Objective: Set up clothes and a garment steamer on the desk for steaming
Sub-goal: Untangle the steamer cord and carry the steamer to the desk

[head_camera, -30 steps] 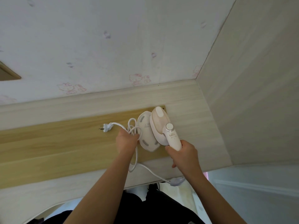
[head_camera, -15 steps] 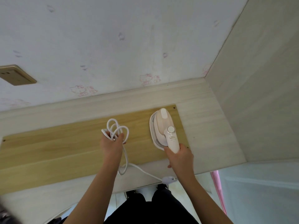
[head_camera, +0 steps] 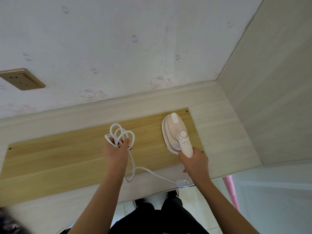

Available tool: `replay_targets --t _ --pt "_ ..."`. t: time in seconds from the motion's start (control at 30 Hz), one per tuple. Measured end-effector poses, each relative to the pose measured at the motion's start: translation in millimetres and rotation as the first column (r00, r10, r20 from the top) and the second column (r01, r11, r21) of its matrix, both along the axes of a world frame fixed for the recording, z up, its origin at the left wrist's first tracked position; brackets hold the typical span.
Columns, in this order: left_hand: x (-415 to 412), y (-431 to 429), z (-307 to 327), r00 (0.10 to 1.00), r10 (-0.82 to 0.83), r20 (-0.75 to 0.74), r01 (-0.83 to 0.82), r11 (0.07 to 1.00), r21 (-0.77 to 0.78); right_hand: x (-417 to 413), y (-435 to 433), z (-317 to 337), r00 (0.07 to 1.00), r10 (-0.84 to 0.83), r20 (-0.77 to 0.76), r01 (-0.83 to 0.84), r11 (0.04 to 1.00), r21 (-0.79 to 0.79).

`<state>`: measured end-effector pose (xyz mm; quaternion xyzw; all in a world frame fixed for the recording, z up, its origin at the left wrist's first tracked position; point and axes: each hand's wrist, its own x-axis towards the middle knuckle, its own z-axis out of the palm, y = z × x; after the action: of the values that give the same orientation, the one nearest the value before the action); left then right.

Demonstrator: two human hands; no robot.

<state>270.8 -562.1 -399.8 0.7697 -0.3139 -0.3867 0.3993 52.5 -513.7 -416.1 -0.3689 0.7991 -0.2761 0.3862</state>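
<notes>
A cream and white garment steamer (head_camera: 174, 132) lies on the right end of the yellow wooden panel of the desk (head_camera: 50, 157). My right hand (head_camera: 194, 162) grips its handle from the near side. My left hand (head_camera: 116, 150) holds a bundle of loops of the white power cord (head_camera: 120, 134) above the panel's middle. The rest of the cord trails back over the desk's front edge to the steamer's handle. The plug is hidden. No clothes can be made out on the desk.
A gold wall socket (head_camera: 22, 78) sits on the wallpapered wall at the far left. A pale wooden side panel (head_camera: 270, 98) closes the desk on the right. A dark patterned thing (head_camera: 8, 223) shows blurred at the bottom left corner. A pink strip (head_camera: 230, 191) hangs below the desk's right end.
My left hand has gathered the cord into loops and carried them left, away from the steamer; the plug is out of sight. The steamer now lies on the panel.
</notes>
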Motion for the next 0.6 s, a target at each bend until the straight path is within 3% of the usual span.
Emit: replay_targets --t 0.6 --pt "34.1 10.0 19.5 0.983 0.144 -0.115 -0.147 0.989 -0.015 14.3 -14.4 3.2 0.989 0.131 0.068 -0.136 0.987 0.087"
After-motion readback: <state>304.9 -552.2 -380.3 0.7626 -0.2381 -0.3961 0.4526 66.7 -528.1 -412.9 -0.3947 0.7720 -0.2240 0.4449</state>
